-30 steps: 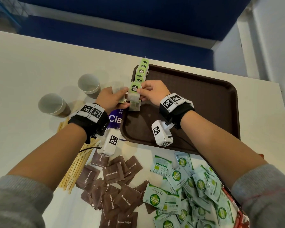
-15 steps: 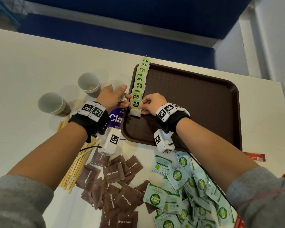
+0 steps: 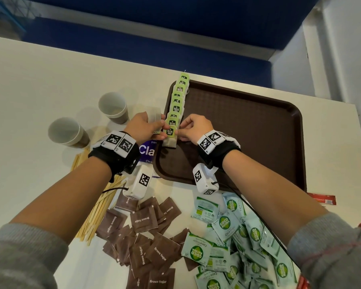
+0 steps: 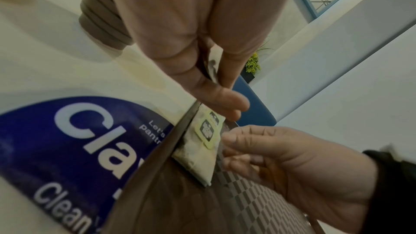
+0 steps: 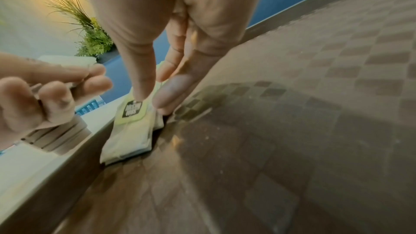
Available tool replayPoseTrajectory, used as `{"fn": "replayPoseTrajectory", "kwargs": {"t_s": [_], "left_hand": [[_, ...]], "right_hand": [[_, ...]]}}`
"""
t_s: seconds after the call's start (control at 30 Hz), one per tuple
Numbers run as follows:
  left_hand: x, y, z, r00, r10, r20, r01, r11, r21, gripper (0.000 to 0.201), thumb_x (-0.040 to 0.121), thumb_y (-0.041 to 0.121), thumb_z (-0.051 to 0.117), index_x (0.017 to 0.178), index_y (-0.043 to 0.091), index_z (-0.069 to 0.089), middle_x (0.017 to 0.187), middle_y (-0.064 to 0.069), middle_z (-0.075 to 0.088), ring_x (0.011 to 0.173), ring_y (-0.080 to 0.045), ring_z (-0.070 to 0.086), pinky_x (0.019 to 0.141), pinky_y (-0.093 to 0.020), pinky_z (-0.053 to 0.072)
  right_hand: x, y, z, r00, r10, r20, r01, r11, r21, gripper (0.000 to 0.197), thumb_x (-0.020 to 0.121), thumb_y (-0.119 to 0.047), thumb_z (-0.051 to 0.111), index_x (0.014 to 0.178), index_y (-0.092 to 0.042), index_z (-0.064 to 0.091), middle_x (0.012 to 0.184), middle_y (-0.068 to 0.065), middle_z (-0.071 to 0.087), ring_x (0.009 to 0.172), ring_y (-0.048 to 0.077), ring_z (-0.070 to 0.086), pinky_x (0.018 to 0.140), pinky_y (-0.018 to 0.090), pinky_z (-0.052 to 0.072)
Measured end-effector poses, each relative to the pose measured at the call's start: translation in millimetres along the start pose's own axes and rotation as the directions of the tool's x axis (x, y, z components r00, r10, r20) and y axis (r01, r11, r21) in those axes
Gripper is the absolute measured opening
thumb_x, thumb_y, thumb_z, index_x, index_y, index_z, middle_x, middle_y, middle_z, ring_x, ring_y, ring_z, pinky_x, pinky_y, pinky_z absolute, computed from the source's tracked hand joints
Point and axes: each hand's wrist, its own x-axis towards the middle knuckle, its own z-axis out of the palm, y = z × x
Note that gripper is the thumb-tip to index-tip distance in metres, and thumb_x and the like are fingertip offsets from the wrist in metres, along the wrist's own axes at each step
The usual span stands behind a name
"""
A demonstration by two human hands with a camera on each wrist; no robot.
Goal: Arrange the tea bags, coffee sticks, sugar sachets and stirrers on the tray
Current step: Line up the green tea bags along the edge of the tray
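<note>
The row of tea bags (image 3: 176, 105) is lying along the left edge of the brown tray (image 3: 248, 130), each bag overlapping the next one, and the far bags are reaching over the tray's far left corner. The nearest tea bag (image 3: 169, 136) is sitting at the near end of this row. I think the risk is here: the bags are light and are leaning on the raised rim, so a small sideways push from a fingertip could be sliding the row out of line or tipping a bag onto the desk.

The right hand (image 3: 193, 128) is reaching in from the tray side, and its thumb and forefinger are pressing down on the nearest bag's green tag. The left hand (image 3: 144, 127) is hovering over the desk just beside the rim, its fingers curled around spare tea bags (image 3: 154, 116), with its thumb touching the same tag.
</note>
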Motion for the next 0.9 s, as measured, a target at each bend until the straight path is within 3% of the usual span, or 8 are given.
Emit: {"fn": "replayPoseTrajectory", "kwargs": {"t_s": [0.07, 0.23, 0.37, 0.5, 0.57, 0.63, 0.73, 0.9], "left_hand": [[0, -1, 0, 1.0, -0.021, 0.017, 0.021, 1.0, 0.013, 0.013, 0.096, 0.006, 0.051, 0.108, 0.006, 0.055, 0.086, -0.009, 0.066, 0.054, -0.007, 0.066, 0.055, -0.015, 0.054], [-1, -3, 3, 0.994, -0.016, 0.109, -0.001, 0.988, 0.152, 0.015, 0.095, 0.007, 0.052, 0.108, 0.006, 0.06, 0.088, -0.007, 0.069, 0.064, -0.012, 0.068, 0.065, -0.02, 0.058], [-4, 0, 5, 0.983, -0.024, 0.184, -0.025, 0.966, 0.258, 0.01, 0.094, 0.007, 0.054, 0.098, 0.011, 0.062, 0.086, -0.003, 0.071, 0.063, -0.012, 0.066, 0.064, -0.019, 0.058], [-4, -2, 3, 0.987, -0.024, 0.162, -0.025, 0.956, 0.294, 0.008, 0.09, 0.013, 0.062, 0.098, 0.014, 0.064, 0.094, -0.007, 0.07, 0.071, -0.015, 0.069, 0.069, -0.022, 0.058], [-2, -4, 0, 0.992, -0.037, 0.117, 0.017, 0.985, 0.173, 0.025, 0.089, 0.014, 0.063, 0.113, 0.01, 0.06, 0.106, -0.012, 0.068, 0.088, -0.022, 0.07, 0.082, -0.031, 0.058], [-2, -2, 0, 0.996, -0.071, 0.05, 0.073, 0.996, -0.057, 0.033, 0.09, 0.014, 0.061, 0.121, 0.004, 0.056, 0.113, -0.015, 0.064, 0.098, -0.025, 0.066, 0.082, -0.031, 0.058], [-3, 6, 0, 0.996, -0.082, -0.024, 0.074, 0.971, -0.229, 0.026, 0.094, 0.019, 0.056, 0.114, 0.002, 0.059, 0.101, -0.016, 0.063, 0.088, -0.023, 0.064, 0.07, -0.022, 0.057], [2, 6, -2, 0.992, 0.094, -0.084, -0.101, 0.992, -0.079, 0.026, 0.095, 0.005, 0.051, 0.119, -0.002, 0.061, 0.086, 0.0, 0.07, 0.074, -0.009, 0.067, 0.068, -0.016, 0.056]], "right_hand": [[0, -5, -4, 0.998, -0.05, -0.041, 0.05, 0.999, -0.01, 0.018, 0.077, -0.024, 0.076, 0.082, -0.016, 0.061, 0.075, 0.002, 0.065, 0.06, 0.011, 0.066, 0.063, 0.023, 0.059], [-1, -22, -3, 0.986, -0.163, 0.041, 0.164, 0.986, -0.01, 0.018, 0.076, -0.043, 0.072, 0.086, -0.029, 0.068, 0.087, 0.002, 0.069, 0.081, 0.018, 0.067, 0.077, 0.036, 0.058], [-2, -29, 0, 0.964, -0.212, 0.161, 0.223, 0.973, -0.053, 0.023, 0.077, -0.031, 0.075, 0.097, -0.02, 0.069, 0.083, 0.002, 0.064, 0.075, 0.013, 0.058, 0.073, 0.031, 0.053], [-8, -31, -5, 0.95, -0.266, 0.161, 0.272, 0.962, -0.013, 0.012, 0.078, -0.015, 0.075, 0.087, -0.015, 0.067, 0.075, -0.002, 0.063, 0.07, 0.013, 0.061, 0.067, 0.028, 0.056], [-10, -29, -9, 0.953, -0.286, 0.103, 0.284, 0.958, 0.04, 0.012, 0.078, -0.009, 0.074, 0.081, -0.017, 0.066, 0.075, -0.002, 0.064, 0.07, 0.014, 0.064, 0.069, 0.028, 0.058], [-9, -26, -13, 0.955, -0.294, 0.045, 0.289, 0.953, 0.094, 0.02, 0.078, -0.003, 0.073, 0.074, -0.021, 0.065, 0.076, -0.001, 0.066, 0.074, 0.018, 0.067, 0.074, 0.033, 0.058], [-7, -23, -15, 0.953, -0.304, -0.01, 0.303, 0.948, 0.096, 0.027, 0.076, 0.001, 0.072, 0.07, -0.024, 0.064, 0.083, 0.002, 0.068, 0.084, 0.024, 0.068, 0.08, 0.041, 0.058], [-11, -23, -14, 0.93, -0.362, 0.056, 0.364, 0.931, -0.024, 0.022, 0.072, -0.001, 0.075, 0.073, -0.022, 0.067, 0.088, -0.006, 0.06, 0.091, 0.024, 0.064, 0.085, 0.037, 0.054]]}}
